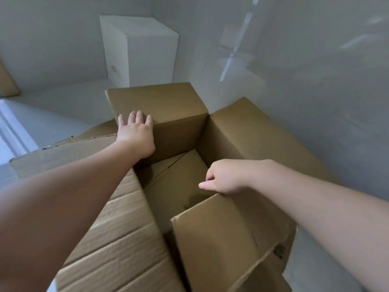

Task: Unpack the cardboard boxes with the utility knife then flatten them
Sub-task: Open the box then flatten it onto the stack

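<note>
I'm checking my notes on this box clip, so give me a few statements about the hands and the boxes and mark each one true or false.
1. The left hand lies flat with straight fingers on the far flap of the open cardboard box. True.
2. The right hand holds a utility knife. False: no knife shows; its curled fingers hold the near flap's edge.
3. The box is still packed. False: only its bare bottom shows.
4. A white box stands by the wall behind. True.
</note>
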A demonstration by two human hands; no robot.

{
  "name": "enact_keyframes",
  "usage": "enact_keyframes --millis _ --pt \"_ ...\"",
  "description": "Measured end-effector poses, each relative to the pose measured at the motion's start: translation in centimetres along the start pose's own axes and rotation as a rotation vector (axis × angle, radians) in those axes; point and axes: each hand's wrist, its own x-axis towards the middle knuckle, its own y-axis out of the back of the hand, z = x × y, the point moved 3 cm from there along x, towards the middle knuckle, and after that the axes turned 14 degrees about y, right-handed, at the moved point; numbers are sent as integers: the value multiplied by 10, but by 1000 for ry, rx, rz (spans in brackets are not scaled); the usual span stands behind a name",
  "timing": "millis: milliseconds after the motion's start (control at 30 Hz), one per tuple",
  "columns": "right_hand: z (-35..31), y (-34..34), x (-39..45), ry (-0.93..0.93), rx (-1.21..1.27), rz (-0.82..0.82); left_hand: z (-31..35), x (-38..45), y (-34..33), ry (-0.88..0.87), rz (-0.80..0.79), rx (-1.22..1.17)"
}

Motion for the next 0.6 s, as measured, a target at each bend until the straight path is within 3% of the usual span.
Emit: enact_keyframes --millis 133,367,467,600 --pt "-11 11 -50 4 -185 -261 12 -13 8 -78 -22 -22" --pt "6 -35 -125 -148 -85 -567 72 -52 14 -330 -52 -79" --pt "24 -78 -131 -153 -52 -555 88 -60 13 -360 -71 -72" --pt "38 -118 -133 -65 -54 -399 105 -70 13 -406 -107 -95"
